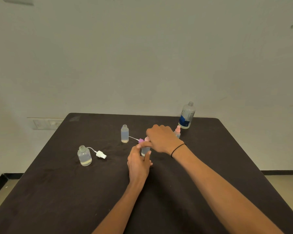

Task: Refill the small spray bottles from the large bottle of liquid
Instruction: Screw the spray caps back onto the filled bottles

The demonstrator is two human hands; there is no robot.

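My left hand grips a small clear spray bottle standing at the table's middle. My right hand curls over its pink spray top. An uncapped small bottle stands behind, with a purple spray head and tube lying beside it. At the left a round uncapped bottle stands next to its white spray head. A capped pink-topped bottle stands behind my right hand. The large bottle, uncapped with a blue label, stands at the far right.
The dark cloth-covered table reaches the wall at the back. A wall socket plate sits to the left of the table's far corner. Floor shows on both sides of the table.
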